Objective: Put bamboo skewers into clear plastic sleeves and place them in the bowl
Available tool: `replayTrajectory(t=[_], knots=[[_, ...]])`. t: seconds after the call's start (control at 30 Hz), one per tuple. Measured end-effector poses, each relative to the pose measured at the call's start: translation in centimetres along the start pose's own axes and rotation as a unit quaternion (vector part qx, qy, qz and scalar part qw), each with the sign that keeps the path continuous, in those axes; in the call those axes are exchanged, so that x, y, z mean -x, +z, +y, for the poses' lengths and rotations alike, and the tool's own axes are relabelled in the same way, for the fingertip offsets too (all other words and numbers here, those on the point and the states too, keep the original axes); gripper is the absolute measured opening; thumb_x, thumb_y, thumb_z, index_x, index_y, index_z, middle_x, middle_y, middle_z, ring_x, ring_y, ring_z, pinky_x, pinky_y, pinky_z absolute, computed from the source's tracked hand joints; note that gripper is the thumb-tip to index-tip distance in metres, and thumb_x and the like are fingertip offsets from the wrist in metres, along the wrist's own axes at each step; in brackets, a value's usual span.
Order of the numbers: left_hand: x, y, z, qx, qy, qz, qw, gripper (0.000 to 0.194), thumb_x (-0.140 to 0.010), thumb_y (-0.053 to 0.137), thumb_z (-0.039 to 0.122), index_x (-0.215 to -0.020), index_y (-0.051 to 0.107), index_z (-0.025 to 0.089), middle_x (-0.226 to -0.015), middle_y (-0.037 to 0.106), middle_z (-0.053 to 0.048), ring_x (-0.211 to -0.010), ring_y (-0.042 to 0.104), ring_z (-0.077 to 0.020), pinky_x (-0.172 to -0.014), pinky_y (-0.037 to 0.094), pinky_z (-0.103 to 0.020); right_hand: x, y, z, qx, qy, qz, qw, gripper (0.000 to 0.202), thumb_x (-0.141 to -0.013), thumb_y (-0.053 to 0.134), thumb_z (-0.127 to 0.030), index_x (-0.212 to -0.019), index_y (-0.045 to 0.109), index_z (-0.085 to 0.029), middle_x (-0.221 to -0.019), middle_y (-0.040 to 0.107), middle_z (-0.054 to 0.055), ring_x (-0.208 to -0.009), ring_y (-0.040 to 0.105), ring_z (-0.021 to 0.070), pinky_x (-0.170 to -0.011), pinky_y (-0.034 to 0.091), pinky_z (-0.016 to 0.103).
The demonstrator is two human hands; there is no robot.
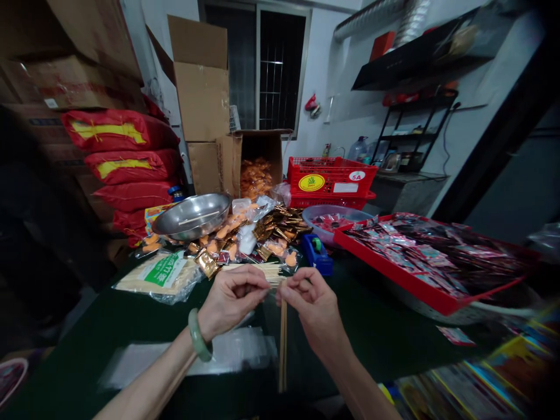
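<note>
My right hand [315, 306] pinches a few thin bamboo sticks [283, 350] near their upper ends, and they hang down over the dark green table. Close beside it, my left hand [234, 297], with a jade-coloured bangle [199, 335] on the wrist, has its thumb and fingertips pressed together. Whatever may be between those fingertips is too small to tell. Just behind both hands lies a bunch of loose bamboo sticks [272, 269]. Blurred clear plastic sleeves [231, 353] lie flat under my left wrist. A plastic pack of sticks [153, 274] with a green label is at the left.
A metal bowl [192, 217] stands at the back left, near piled orange and gold packets [280, 224]. Behind my right hand is a blue tape dispenser [317, 254]. A red tray [394, 280] of small packets fills the right side, with colourful packs [481, 373] in front.
</note>
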State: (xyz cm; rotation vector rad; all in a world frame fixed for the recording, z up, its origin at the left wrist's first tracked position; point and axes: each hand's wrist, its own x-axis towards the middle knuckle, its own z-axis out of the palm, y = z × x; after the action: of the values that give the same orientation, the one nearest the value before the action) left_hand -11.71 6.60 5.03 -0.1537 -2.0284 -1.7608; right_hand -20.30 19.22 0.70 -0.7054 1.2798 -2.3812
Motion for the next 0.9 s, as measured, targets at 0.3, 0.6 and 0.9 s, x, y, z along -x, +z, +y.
replayTrajectory(t=[0.3, 0.6, 0.9], knots=[[0.6, -1.0, -0.8, 0.135, -0.091, 0.084, 0.983, 0.036, -0.076, 0.053, 0.047, -0.091, 0.057, 0.014, -0.078, 0.057, -0.005, -0.063, 0.055, -0.0139, -0.043, 0.040, -0.019, -0.4, 1.3, -0.1, 0.011, -0.012, 0.043, 0.999, 0.032, -0.053, 0.075, -0.019, -0.075, 0.053, -0.018, -0.053, 0.060, -0.005, -0.046, 0.058, 0.0113, -0.047, 0.049, 0.022], [1.6, 0.2, -2.8, 0.067, -0.132, 0.043, 0.988, 0.043, -0.065, 0.064, 0.050, -0.051, 0.052, 0.011, -0.041, 0.046, 0.002, -0.039, 0.039, -0.0055, -0.042, 0.030, -0.018, -0.1, 1.4, 0.5, -0.005, 0.070, -0.018, 0.997, 0.023, -0.051, 0.078, -0.023, -0.062, 0.058, -0.015, -0.052, 0.064, 0.001, -0.044, 0.057, 0.0110, -0.044, 0.046, 0.020], [-10.6, -14.4, 4.9, -0.444, 0.161, 0.267, 0.840, 0.032, -0.071, 0.062, 0.040, -0.058, 0.059, 0.011, -0.048, 0.046, 0.003, -0.049, 0.037, -0.0068, -0.047, 0.027, -0.020, 0.2, -4.7, 1.7, 0.102, 0.137, 0.012, 0.985, 0.032, -0.064, 0.070, -0.038, -0.087, 0.063, -0.016, -0.076, 0.065, 0.007, -0.060, 0.061, 0.0164, -0.046, 0.049, 0.025]])
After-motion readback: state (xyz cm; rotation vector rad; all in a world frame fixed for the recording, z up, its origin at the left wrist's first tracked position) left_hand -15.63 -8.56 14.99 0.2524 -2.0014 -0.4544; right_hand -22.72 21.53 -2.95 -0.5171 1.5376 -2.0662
